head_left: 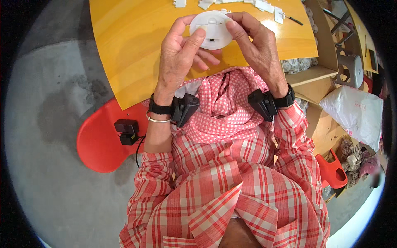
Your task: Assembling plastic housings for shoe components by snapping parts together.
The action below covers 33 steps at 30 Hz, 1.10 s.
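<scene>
A round white plastic disc-shaped device is held up between my two hands, over the near part of the yellow table. On its face are a rectangular cover outline and a small dark slot near the lower edge. My left hand grips the left rim, thumb on the face and the other fingers behind or below it. My right hand pinches the upper right rim between thumb and fingers. What lies behind the disc is hidden.
Several white plastic pieces and a black pen lie along the table's far side. At right stand a cardboard box with white parts, a grey stool and a white sack. A red stool with a black device is at left.
</scene>
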Each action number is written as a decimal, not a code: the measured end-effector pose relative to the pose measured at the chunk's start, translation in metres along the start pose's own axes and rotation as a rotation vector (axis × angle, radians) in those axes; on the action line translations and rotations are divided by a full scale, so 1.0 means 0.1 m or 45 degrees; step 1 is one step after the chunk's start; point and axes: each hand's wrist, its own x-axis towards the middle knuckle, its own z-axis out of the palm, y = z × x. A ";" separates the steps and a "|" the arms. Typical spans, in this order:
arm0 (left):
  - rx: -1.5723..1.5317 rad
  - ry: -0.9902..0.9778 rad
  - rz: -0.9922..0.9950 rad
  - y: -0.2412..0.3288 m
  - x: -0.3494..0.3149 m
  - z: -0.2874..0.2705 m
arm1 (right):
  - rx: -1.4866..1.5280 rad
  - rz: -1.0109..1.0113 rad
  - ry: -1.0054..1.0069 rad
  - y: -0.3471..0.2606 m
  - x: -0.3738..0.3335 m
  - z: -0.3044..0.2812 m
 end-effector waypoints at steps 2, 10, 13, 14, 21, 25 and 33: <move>0.026 -0.020 0.049 0.10 0.01 0.04 | 0.047 -0.015 0.010 -0.03 0.02 -0.05; 0.145 0.020 0.261 0.56 0.08 0.29 | 0.018 -0.355 0.311 -0.30 0.13 -0.22; 0.194 0.073 0.345 0.68 0.06 0.40 | -0.004 -0.395 0.351 -0.45 0.08 -0.29; 0.211 0.089 0.379 0.71 0.05 0.44 | -0.032 -0.416 0.347 -0.48 0.07 -0.31; 0.306 0.129 0.611 0.95 0.02 0.60 | -0.033 -0.606 0.406 -0.75 0.04 -0.42; 0.265 0.145 0.705 1.07 -0.09 0.74 | -0.093 -0.545 0.479 -1.04 -0.12 -0.51; 0.341 0.130 0.881 1.33 -0.27 0.97 | 0.022 -0.594 0.546 -1.28 -0.19 -0.71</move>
